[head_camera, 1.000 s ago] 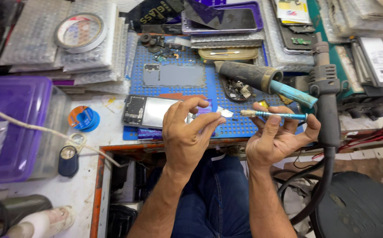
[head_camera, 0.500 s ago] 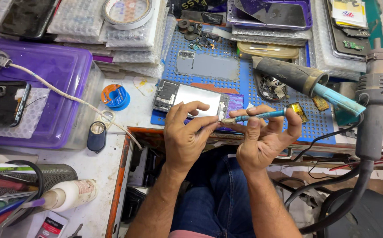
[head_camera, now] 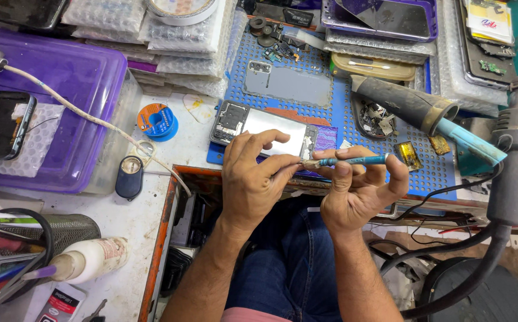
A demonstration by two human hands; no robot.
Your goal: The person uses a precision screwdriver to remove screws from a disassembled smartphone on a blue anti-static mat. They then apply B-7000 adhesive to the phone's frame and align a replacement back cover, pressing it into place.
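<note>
My right hand [head_camera: 357, 191] grips a slim blue tool [head_camera: 354, 160] lying level, its tip pointing left. My left hand [head_camera: 253, 176] pinches the tool's tip between thumb and forefinger, over the near edge of a blue perforated mat [head_camera: 342, 113]. An opened phone [head_camera: 259, 128] with a silver inner plate lies on the mat just beyond my left fingers. A grey back cover [head_camera: 288, 83] rests farther up the mat.
A purple plastic box [head_camera: 62, 83] with a phone on it stands at left, a white cable [head_camera: 92, 119] across it. A blue solder spool [head_camera: 157, 119] and a dark key fob [head_camera: 129, 177] lie near. A hot-air handle [head_camera: 512, 155] and soldering iron [head_camera: 408, 104] sit right.
The view has shifted so the bench sits more to the right. My hands have drawn closer together, and my left fingers now pinch the tool's tip.
</note>
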